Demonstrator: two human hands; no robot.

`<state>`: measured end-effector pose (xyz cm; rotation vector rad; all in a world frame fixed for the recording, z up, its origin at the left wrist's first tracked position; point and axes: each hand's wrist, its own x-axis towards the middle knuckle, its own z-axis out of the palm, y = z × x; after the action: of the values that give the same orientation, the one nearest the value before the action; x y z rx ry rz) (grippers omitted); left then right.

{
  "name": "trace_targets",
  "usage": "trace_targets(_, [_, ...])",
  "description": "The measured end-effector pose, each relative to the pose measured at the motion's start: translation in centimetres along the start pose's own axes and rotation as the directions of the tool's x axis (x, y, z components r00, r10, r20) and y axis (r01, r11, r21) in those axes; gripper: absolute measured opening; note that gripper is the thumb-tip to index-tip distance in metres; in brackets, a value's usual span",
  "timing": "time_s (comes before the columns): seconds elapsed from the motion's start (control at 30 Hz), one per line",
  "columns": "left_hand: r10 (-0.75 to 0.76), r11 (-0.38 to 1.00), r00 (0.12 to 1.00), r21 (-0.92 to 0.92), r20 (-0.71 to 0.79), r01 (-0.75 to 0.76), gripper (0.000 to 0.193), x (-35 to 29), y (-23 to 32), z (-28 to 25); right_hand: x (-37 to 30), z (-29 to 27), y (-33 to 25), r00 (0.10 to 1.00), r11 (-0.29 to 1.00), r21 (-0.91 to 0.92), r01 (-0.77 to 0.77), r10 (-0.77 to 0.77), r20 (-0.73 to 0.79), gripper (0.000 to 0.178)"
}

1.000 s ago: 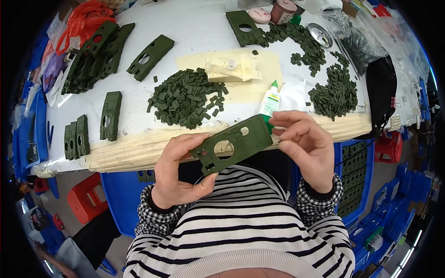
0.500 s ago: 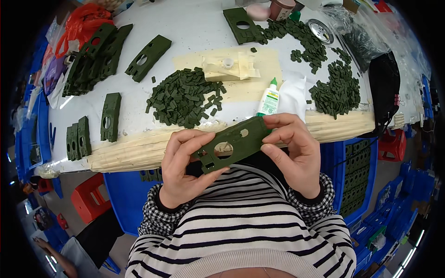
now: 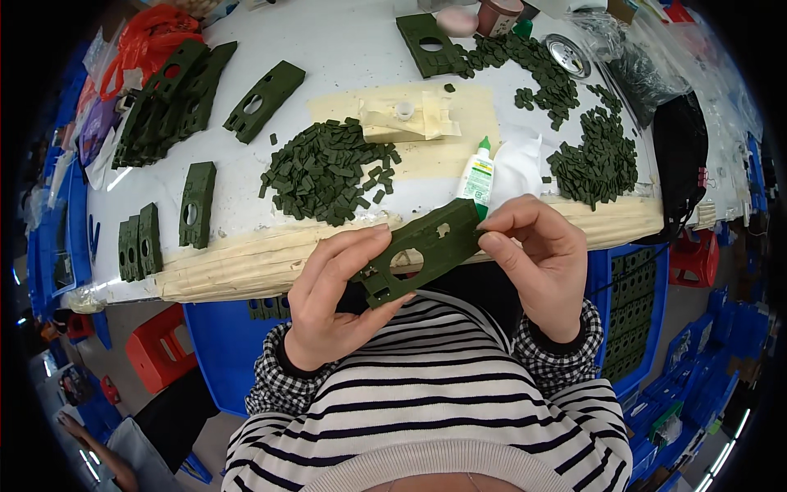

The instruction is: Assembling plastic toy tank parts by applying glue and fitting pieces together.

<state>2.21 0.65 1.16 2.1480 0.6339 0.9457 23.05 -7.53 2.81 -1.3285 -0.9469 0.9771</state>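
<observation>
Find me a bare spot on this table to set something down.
Widest: the white tabletop between the slanted green part and the upper-middle green part. Narrower: the strip between the single lower-left green part and the left chip pile. Crowded: the right side, with squeeze bottle, white sheet and right chip pile.

Free gap left of chip pile (image 3: 321, 174); bottle (image 3: 477, 179) blocks way beyond held panel (image 3: 432, 252).

Green plate (image 3: 438, 255) in left grip (image 3: 326, 307)
</observation>
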Motion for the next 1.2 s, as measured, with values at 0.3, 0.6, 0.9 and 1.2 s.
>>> trace_targets(0.3, [0.053,0.998,0.998,0.021,-0.017,-0.053,0.054,0.1,0.2,0.3,0.7,0.6,0.5,0.993,0.988,-0.1,0.115,-0.114,0.019,0.009])
trace_targets(0.6, [0.048,0.999,0.999,0.001,-0.021,-0.048,0.055,0.0,0.1,0.5,1.0,1.1,0.4,0.991,0.982,-0.146,0.119,-0.109,0.073,0.005])
trace_targets(0.9, [0.063,0.998,0.998,0.018,-0.031,-0.062,0.055,0.0,0.2,0.2,0.9,1.6,0.6,0.988,0.975,-0.165,0.148,-0.139,0.065,0.005])
trace_targets(1.2, [0.083,0.996,0.996,0.024,-0.046,-0.082,0.055,-0.4,-0.1,0.3,1.1,1.9,0.9,0.981,0.957,-0.216,0.195,-0.195,0.021,0.009])
